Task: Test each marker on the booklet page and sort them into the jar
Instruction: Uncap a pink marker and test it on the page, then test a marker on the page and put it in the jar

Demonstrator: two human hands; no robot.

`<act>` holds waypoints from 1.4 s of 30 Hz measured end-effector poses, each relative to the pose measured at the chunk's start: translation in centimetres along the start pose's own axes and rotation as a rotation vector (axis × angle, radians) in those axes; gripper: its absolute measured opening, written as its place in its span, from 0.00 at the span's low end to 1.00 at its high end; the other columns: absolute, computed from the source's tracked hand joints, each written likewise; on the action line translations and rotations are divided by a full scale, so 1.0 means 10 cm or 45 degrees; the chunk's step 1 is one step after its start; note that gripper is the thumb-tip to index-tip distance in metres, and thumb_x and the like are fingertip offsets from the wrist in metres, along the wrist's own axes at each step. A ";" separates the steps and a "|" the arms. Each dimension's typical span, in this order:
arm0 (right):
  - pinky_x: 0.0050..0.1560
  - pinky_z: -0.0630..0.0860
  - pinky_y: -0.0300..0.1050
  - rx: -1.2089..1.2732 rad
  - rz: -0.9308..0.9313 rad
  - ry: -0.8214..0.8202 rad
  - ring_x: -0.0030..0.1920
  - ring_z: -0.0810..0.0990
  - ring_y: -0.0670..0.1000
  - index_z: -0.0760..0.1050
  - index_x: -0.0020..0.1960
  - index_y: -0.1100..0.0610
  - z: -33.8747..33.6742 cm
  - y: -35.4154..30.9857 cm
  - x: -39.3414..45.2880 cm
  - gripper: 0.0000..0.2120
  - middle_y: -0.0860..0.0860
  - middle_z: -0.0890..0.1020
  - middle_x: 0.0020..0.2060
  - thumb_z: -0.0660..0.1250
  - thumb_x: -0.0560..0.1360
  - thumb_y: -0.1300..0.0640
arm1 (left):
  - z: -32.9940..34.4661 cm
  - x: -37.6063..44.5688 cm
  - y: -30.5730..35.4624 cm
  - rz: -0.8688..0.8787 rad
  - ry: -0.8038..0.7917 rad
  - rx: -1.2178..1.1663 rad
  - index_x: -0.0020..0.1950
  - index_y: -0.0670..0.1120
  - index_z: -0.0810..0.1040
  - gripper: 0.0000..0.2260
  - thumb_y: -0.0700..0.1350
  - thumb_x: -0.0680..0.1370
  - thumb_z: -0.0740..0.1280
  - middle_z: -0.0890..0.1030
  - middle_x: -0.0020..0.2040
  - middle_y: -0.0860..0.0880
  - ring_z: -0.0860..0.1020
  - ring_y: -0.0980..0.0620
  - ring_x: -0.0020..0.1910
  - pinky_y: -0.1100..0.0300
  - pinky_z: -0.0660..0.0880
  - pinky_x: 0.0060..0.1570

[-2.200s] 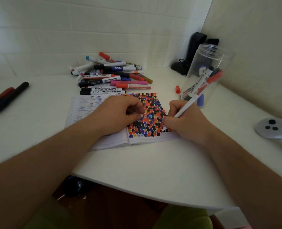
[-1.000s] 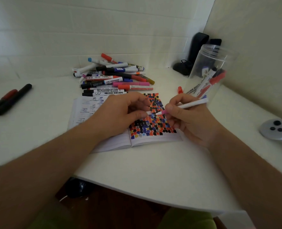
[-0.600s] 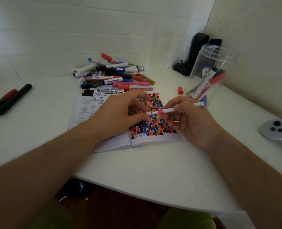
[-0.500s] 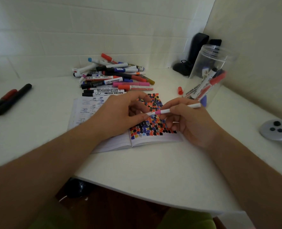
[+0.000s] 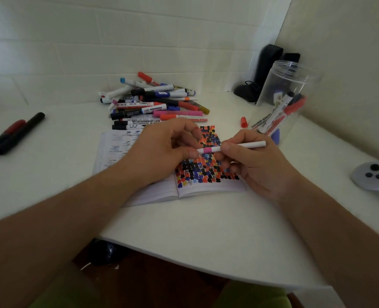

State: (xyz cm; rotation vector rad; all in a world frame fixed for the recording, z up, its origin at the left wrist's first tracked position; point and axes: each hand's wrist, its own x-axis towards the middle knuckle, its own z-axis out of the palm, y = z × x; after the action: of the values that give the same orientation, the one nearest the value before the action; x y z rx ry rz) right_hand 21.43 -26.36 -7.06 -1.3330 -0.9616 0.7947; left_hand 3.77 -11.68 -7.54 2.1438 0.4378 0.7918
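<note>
now both hands on pink marker (image 5: 230, 147) above booklet (image 5: 206, 187): right hand (image 5: 255, 165) pinches barrel, left hand (image 5: 161, 150) pinches cap end. risk: cap half-seated, ink smears fingers, or marker slips short of jar (image 5: 281, 101) on counter (image 5: 184, 230).

Over the open booklet (image 5: 197, 187), both hands meet on a slim white marker with a pink band (image 5: 233, 147), held level above the page of black, orange and blue dabs. The left hand (image 5: 161, 150) pinches its cap end; the right hand (image 5: 257, 163) grips the barrel. A pile of markers (image 5: 155, 103) lies behind the booklet. The clear plastic jar (image 5: 284, 101), at right, holds several markers, a loose red cap (image 5: 243, 122) just beside it.
</note>
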 end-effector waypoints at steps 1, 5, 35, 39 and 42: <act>0.32 0.75 0.40 0.009 0.003 0.004 0.35 0.81 0.53 0.79 0.44 0.61 -0.01 0.00 0.00 0.05 0.59 0.86 0.39 0.68 0.79 0.65 | 0.01 0.00 0.01 0.014 0.008 -0.009 0.49 0.60 0.79 0.19 0.36 0.73 0.78 0.86 0.43 0.56 0.85 0.61 0.45 0.62 0.81 0.52; 0.33 0.76 0.40 0.015 0.014 0.000 0.37 0.82 0.53 0.79 0.45 0.61 -0.03 -0.01 0.01 0.04 0.58 0.86 0.39 0.68 0.80 0.64 | 0.04 -0.01 0.05 0.060 0.003 0.020 0.51 0.60 0.79 0.19 0.36 0.73 0.78 0.85 0.43 0.57 0.84 0.62 0.46 0.62 0.81 0.54; 0.37 0.83 0.53 -1.483 -0.413 0.704 0.33 0.82 0.53 0.66 0.72 0.39 -1.06 -1.11 0.52 0.16 0.54 0.84 0.43 0.57 0.85 0.48 | 0.18 0.11 -0.21 0.072 -0.036 0.617 0.54 0.60 0.82 0.08 0.57 0.82 0.63 0.78 0.47 0.65 0.74 0.61 0.49 0.54 0.75 0.55; 0.37 0.81 0.50 -1.469 -0.506 0.818 0.33 0.81 0.51 0.68 0.71 0.42 -1.10 -1.09 0.53 0.15 0.52 0.84 0.45 0.58 0.85 0.49 | 0.18 0.12 -0.22 0.075 -0.034 0.617 0.54 0.60 0.82 0.08 0.57 0.82 0.63 0.79 0.47 0.66 0.74 0.62 0.50 0.55 0.74 0.55; 0.40 0.82 0.54 -1.634 -0.305 0.636 0.34 0.81 0.53 0.77 0.60 0.47 -1.06 -1.04 0.52 0.14 0.53 0.84 0.40 0.55 0.85 0.45 | 0.18 0.12 -0.22 0.080 -0.036 0.615 0.54 0.60 0.82 0.08 0.57 0.82 0.64 0.78 0.47 0.66 0.73 0.62 0.50 0.55 0.74 0.55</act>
State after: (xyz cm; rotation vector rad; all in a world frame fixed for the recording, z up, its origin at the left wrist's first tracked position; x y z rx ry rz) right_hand 32.53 -27.11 4.05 -2.2656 -1.2065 -0.4945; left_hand 5.76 -10.71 -9.66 2.6222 0.5966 0.7435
